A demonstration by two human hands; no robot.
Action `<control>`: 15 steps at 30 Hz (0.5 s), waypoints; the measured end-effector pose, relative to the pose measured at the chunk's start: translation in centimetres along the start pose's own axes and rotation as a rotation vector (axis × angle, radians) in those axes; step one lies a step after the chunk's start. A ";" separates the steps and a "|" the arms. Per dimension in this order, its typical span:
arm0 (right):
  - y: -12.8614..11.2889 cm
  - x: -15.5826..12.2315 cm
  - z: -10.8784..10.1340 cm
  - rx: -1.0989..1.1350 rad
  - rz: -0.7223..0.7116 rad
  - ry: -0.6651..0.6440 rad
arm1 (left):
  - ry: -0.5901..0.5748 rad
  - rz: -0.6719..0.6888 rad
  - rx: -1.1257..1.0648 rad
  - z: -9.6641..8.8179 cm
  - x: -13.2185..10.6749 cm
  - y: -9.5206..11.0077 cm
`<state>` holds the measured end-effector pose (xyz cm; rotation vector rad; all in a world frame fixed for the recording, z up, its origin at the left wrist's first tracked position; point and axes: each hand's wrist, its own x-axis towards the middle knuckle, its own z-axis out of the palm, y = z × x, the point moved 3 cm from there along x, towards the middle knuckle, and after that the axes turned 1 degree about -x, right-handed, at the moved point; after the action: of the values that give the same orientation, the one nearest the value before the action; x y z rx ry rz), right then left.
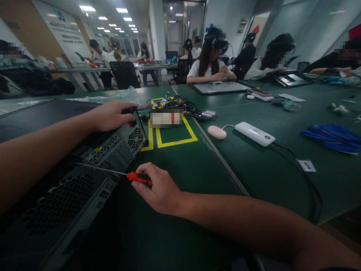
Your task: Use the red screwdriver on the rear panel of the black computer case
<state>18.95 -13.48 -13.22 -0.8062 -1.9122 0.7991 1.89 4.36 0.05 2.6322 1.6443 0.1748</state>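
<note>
A black computer case [34, 116] lies on its side at the left, its rear panel facing right. My left hand [111, 114] reaches over the case and grips its far rear corner, beside the round fan grille [136, 138]. My right hand [160, 188] is closed on the red and black handle of a screwdriver [135, 177]. The screwdriver's long shaft points left, in front of the rear panel. Its tip is near the panel; whether they touch I cannot tell.
Beyond the case lie a tangle of cables [180, 103] and a blurred pale box [166, 118] by yellow tape. To the right are a pink mouse-shaped thing [217, 132], a white power bank [254, 133] and blue cloth [332, 137]. People sit at tables behind.
</note>
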 end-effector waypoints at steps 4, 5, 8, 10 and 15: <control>0.0 0.0 0.0 0.013 -0.008 -0.003 | 0.002 -0.009 0.007 0.0 -0.1 0.1; -0.1 0.0 0.0 0.015 -0.005 -0.004 | 0.001 -0.009 0.008 0.0 -0.1 0.1; -0.1 0.0 0.0 0.017 0.008 -0.008 | 0.000 -0.010 0.002 0.0 -0.1 0.3; -0.2 0.1 -0.1 0.019 0.013 -0.009 | -0.001 -0.014 -0.006 0.0 -0.1 0.3; -0.2 0.0 -0.1 0.019 0.016 -0.018 | 0.000 -0.019 -0.015 0.0 0.0 0.3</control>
<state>19.00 -13.54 -12.99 -0.8057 -1.9140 0.8353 2.11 4.22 0.03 2.6045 1.6608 0.1861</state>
